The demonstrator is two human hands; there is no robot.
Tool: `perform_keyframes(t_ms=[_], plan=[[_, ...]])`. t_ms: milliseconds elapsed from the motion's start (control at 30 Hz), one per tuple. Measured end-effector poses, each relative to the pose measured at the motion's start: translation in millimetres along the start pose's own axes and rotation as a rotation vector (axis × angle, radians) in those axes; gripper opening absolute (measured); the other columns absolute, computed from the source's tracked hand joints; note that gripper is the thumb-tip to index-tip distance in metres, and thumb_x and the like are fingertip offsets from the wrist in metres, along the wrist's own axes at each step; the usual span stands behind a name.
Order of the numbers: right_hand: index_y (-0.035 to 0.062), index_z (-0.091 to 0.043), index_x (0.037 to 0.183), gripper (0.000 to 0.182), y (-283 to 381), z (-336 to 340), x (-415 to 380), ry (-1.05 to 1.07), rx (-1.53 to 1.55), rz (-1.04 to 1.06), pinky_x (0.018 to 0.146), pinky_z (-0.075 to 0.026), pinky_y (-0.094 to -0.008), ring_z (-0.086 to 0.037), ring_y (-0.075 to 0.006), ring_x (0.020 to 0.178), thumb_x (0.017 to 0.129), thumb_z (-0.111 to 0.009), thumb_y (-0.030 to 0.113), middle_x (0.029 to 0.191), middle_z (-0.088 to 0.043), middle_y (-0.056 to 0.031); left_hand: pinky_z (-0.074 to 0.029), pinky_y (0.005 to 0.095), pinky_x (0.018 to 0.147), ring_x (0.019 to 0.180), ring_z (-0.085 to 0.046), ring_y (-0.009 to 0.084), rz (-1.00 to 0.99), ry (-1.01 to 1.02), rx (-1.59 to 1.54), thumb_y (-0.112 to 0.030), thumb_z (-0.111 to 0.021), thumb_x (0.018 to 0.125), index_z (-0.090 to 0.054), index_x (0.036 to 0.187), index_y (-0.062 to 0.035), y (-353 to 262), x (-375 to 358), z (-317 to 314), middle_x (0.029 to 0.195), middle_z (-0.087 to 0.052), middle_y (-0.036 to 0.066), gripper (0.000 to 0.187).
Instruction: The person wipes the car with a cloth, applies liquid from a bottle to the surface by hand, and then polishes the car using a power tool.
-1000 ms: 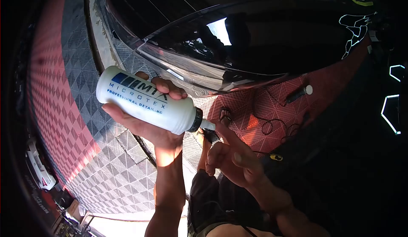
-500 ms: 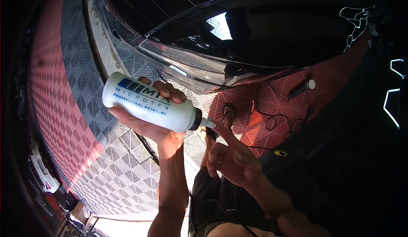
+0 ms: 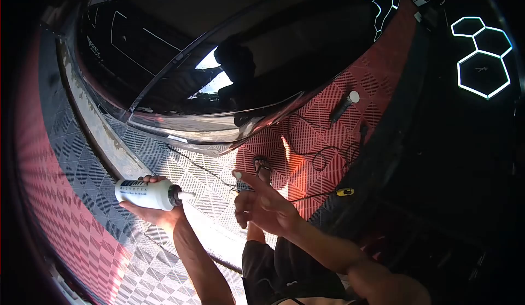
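My left hand (image 3: 156, 213) is wrapped round a white squeeze bottle (image 3: 145, 195) printed with MICROTEX lettering. The bottle lies nearly level, its black collar and pale nozzle pointing right. My right hand (image 3: 268, 206) is held apart from the nozzle, with nothing gripped. Its index finger stretches out toward the car, a small white dab (image 3: 237, 175) on the tip, while the other fingers curl loosely. Beyond both hands is a glossy black car (image 3: 284, 59), its dark panel reflecting a silhouette and bright light.
A dark handheld tool with a round pale end (image 3: 343, 108) rests on the red floor tiles, near a looped black cable (image 3: 322, 160). A small yellow object (image 3: 345, 192) lies to the right of my right hand. Hexagonal lights (image 3: 484, 81) glow at the right.
The bottle in my left hand has moved left and down, away from my right index finger. My right hand has shifted left, and a white dab now shows on its fingertip. The view has turned.
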State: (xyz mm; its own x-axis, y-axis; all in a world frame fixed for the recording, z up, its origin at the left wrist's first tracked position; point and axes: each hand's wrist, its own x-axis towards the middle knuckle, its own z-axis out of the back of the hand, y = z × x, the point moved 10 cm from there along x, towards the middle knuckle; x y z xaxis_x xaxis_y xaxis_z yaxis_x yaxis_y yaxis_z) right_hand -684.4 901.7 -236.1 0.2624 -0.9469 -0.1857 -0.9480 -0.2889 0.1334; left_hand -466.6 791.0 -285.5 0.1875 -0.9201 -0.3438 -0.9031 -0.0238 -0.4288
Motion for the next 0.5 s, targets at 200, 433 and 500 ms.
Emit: perform_keyframes(t_ms=[200, 433, 500], plan=[[0.0081, -0.002, 0.152, 0.086, 204.5, 82.6, 4.7, -0.538, -0.919, 0.603, 0.062, -0.054, -0.0246, -0.065, -0.0136, 0.073, 0.09, -0.061, 0.016, 0.09, -0.065, -0.0099, -0.053, 0.0401, 0.078, 0.083, -0.058, 0.0301, 0.098, 0.003, 0.0, -0.071, -0.045, 0.085, -0.049, 0.111, 0.0057, -29.5, -20.2, 65.1, 0.092, -0.057, 0.02, 0.081], [0.0103, -0.004, 0.152, 0.084, 176.9, 90.5, 41.8, -0.516, -1.766, 0.376, 0.055, -0.05, -0.0237, -0.058, -0.0066, 0.06, 0.087, -0.056, 0.005, 0.067, -0.057, -0.0007, -0.053, 0.0387, 0.076, 0.085, -0.061, 0.029, 0.098, -0.016, 0.025, -0.065, -0.062, 0.079, -0.054, 0.111, 0.0055, -53.0, -54.0, 114.8, 0.097, -0.062, 0.018, 0.078], [0.0122, -0.002, 0.153, 0.086, 148.9, 76.8, 54.8, -0.455, -1.709, 0.399, 0.052, -0.047, -0.026, -0.056, -0.0097, 0.053, 0.086, -0.055, 0.006, 0.062, -0.055, -0.0018, -0.053, 0.039, 0.078, 0.086, -0.061, 0.0285, 0.181, 0.046, -0.021, -0.066, -0.062, 0.078, -0.054, 0.109, 0.0074, -45.4, -56.8, 109.3, 0.094, -0.063, 0.017, 0.08]])
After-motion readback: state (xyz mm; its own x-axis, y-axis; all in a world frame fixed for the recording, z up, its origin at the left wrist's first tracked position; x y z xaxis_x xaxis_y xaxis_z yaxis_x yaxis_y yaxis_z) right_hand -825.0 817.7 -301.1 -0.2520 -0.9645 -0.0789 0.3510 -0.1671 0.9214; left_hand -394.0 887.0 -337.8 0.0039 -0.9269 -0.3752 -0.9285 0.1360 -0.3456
